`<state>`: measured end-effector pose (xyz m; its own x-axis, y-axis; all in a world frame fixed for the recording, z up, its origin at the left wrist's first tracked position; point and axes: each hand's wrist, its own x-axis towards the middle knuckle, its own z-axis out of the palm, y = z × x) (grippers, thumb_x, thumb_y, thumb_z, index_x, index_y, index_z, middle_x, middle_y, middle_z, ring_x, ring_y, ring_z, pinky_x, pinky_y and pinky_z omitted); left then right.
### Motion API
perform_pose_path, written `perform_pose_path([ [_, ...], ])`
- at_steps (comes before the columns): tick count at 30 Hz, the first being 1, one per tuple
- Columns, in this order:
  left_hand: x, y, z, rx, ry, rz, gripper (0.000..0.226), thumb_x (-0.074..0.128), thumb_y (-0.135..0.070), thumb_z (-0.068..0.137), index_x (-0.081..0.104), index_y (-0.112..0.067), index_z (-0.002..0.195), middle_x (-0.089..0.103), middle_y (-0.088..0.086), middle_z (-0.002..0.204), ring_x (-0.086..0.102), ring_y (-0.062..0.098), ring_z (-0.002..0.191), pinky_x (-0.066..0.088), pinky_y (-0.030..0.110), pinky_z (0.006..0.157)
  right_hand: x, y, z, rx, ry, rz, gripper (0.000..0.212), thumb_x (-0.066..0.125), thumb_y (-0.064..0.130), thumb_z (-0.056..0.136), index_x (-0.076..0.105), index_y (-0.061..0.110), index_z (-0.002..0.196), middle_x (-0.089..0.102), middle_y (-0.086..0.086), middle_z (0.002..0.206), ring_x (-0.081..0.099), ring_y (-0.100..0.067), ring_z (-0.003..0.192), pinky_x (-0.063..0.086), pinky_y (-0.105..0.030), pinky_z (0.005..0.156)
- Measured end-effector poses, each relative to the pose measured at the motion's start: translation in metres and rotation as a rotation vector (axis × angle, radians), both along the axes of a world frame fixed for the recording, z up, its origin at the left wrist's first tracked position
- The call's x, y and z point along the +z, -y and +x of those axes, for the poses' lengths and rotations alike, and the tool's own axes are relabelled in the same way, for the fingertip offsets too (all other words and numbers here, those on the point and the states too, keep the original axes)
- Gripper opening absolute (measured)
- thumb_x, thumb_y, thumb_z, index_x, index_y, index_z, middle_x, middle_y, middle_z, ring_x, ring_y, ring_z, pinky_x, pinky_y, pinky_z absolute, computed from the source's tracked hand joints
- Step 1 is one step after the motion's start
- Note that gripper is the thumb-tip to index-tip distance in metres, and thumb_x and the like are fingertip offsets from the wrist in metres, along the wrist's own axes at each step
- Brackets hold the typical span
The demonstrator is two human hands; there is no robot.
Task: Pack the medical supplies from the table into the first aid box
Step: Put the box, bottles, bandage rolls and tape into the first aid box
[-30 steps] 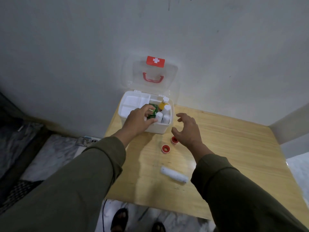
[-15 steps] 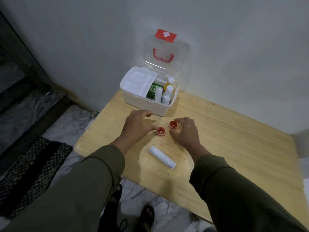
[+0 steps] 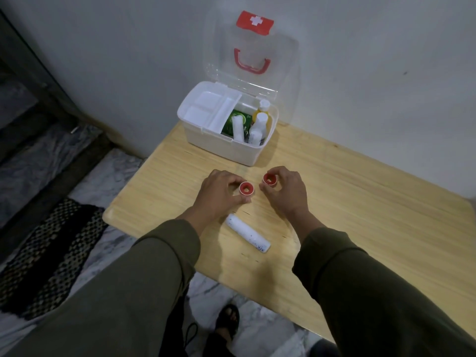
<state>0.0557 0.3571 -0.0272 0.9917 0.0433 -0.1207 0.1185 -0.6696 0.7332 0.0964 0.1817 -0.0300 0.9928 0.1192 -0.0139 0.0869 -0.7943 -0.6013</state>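
A white first aid box [image 3: 239, 150] stands open at the table's far edge, its clear lid [image 3: 251, 60] leaning on the wall. Inside are a white tray, a green packet [image 3: 233, 122], a yellow bottle [image 3: 262, 117] and white tubes. My left hand [image 3: 221, 194] pinches a small red tape roll [image 3: 246, 188] between thumb and fingers. My right hand [image 3: 286, 191] pinches a second red tape roll [image 3: 269, 179]. Both rolls sit at about table height in front of the box. A white bandage roll [image 3: 247, 235] lies on the table nearer to me, between my forearms.
The wooden table [image 3: 360, 215] stands against a white wall. To the left are a marble floor, a dark patterned mat [image 3: 49, 256] and a dark step. My sandalled feet [image 3: 229, 320] show below the table's front edge.
My left hand came out of the box and down to the table. Both hands closed in on the two red tape rolls and now pinch them. The camera tilted down.
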Motion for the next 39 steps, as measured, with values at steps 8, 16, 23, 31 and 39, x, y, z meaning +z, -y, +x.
perform_pose_path([
  [8,0.000,-0.002,-0.001,-0.001,0.027,-0.013,0.046,0.082,-0.042,0.062,0.069,-0.026,0.103,0.065,-0.006,0.108,0.047,0.015,0.110,0.041,0.034,0.095,0.006,-0.003,-0.002,-0.095,-0.036,0.116,0.042,0.078,0.029,0.073,0.056,0.021,0.108,0.065,-0.002,0.107,0.056,-0.018,0.103,0.042,-0.027,0.079],
  [16,0.037,-0.013,0.000,0.020,0.091,0.024,0.047,0.082,-0.042,0.063,0.068,-0.026,0.104,0.062,-0.006,0.104,0.047,0.011,0.106,0.034,0.023,0.086,0.050,0.004,0.000,-0.108,0.018,0.117,0.047,0.081,0.035,0.068,0.059,0.021,0.107,0.066,-0.002,0.105,0.057,-0.018,0.101,0.042,-0.026,0.077],
  [23,0.090,-0.042,0.018,0.023,0.224,0.046,0.039,0.080,-0.042,0.067,0.069,-0.026,0.101,0.064,-0.006,0.093,0.050,0.013,0.093,0.038,0.028,0.080,0.111,-0.009,0.026,-0.104,0.148,0.121,0.034,0.079,0.041,0.067,0.067,0.022,0.093,0.065,-0.005,0.101,0.059,-0.018,0.096,0.047,-0.029,0.082],
  [31,0.125,-0.098,0.074,0.034,0.277,0.138,0.038,0.078,-0.043,0.070,0.068,-0.027,0.103,0.067,-0.004,0.099,0.051,0.015,0.095,0.036,0.027,0.078,0.141,-0.072,0.066,-0.086,0.213,0.124,0.037,0.077,0.048,0.067,0.068,0.025,0.095,0.064,-0.001,0.103,0.059,-0.016,0.093,0.053,-0.033,0.084],
  [39,0.124,-0.141,0.147,-0.140,0.222,0.156,0.039,0.079,-0.034,0.072,0.068,-0.020,0.107,0.067,-0.001,0.108,0.049,0.012,0.092,0.039,0.026,0.080,0.123,-0.127,0.103,-0.158,0.139,0.156,0.044,0.081,0.046,0.063,0.069,0.023,0.098,0.064,-0.003,0.107,0.058,-0.017,0.097,0.046,-0.024,0.081],
])
